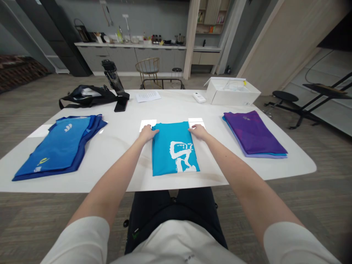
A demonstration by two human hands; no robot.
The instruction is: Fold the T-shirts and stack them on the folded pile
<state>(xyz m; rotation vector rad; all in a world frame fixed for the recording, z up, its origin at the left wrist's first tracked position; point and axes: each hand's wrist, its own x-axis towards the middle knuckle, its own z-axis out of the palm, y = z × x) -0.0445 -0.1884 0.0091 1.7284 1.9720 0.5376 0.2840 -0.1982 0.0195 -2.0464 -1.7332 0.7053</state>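
Observation:
A turquoise shirt [173, 148] with a white print lies folded into a narrow strip on the white table [165, 110] in front of me. My left hand [147, 132] pinches its far left corner, fingers closed on the cloth. My right hand [198, 131] grips the far right corner the same way. Both arms reach straight out over the table's near edge.
A stack of blue shirts [59, 145] lies at the left, a folded purple stack [254, 134] at the right. Farther back are a black bag [85, 96], a phone [121, 105], a paper sheet [148, 96], a remote [198, 97] and an open white box [232, 92].

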